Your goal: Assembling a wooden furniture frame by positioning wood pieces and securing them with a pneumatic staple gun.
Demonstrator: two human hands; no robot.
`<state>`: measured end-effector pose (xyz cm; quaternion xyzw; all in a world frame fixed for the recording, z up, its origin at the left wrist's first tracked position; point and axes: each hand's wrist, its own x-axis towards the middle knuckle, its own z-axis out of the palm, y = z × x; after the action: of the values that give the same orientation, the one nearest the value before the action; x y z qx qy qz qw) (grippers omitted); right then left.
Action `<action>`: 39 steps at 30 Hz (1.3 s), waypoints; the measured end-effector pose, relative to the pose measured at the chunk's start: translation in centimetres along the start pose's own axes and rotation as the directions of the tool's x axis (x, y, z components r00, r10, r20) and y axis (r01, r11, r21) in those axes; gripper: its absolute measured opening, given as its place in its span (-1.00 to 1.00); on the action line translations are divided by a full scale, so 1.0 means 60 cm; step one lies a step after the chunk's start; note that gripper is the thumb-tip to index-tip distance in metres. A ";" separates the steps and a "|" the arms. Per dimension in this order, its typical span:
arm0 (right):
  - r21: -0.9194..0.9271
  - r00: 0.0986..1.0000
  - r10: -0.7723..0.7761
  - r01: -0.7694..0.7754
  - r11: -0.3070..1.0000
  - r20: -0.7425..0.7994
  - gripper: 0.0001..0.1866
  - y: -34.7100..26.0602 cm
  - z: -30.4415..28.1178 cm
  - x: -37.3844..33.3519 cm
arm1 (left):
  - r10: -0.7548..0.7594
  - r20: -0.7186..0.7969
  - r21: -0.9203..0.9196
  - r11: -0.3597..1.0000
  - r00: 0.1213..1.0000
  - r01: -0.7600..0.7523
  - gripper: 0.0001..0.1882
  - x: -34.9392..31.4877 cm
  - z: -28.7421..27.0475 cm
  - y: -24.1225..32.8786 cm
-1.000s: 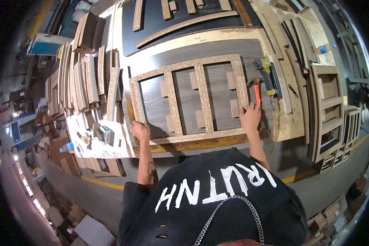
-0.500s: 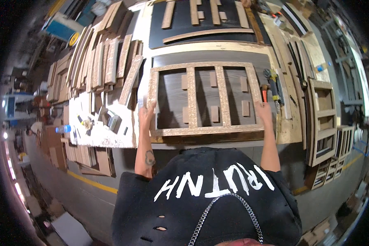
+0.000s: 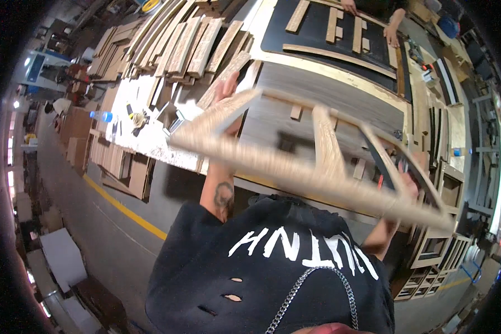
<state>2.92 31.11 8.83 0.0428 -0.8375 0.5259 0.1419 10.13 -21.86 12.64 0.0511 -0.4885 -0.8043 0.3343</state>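
Observation:
A wooden frame [image 3: 250, 161] with crossbars is lifted off the table and tilted, its near rail raised toward me and blurred. My left hand [image 3: 226, 87] holds its left end, fingers showing past the bar; the forearm passes behind the frame. My right hand [image 3: 408, 186] grips the right end, partly hidden by the bars. Beneath the frame lies a grey wood-grain panel [image 3: 345, 94]. Small wooden blocks show through the openings, one block [image 3: 296, 113] near the far rail.
Wood strips [image 3: 186, 47] are stacked at the left. A co-worker's hand [image 3: 392, 36] rests by a black panel [image 3: 323, 44] bearing strips at the far side. More frames [image 3: 433, 247] stand at the right. A bottle [image 3: 101, 116] sits near the table's left edge.
The frame has come up off the grey panel and tilted, both hands moving with it. My view has turned, and a co-worker's hands now show at the far side.

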 end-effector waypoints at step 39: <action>0.167 0.751 0.395 -0.548 0.819 0.530 -0.07 0.068 0.056 0.059 | -0.629 -0.170 0.926 0.161 0.759 0.341 -0.48 0.061 -0.180 -0.159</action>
<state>-2.02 30.17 4.91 -0.0243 -0.7347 0.6433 -0.2141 7.03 -29.28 0.12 0.2807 -0.8449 -0.4441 -0.1000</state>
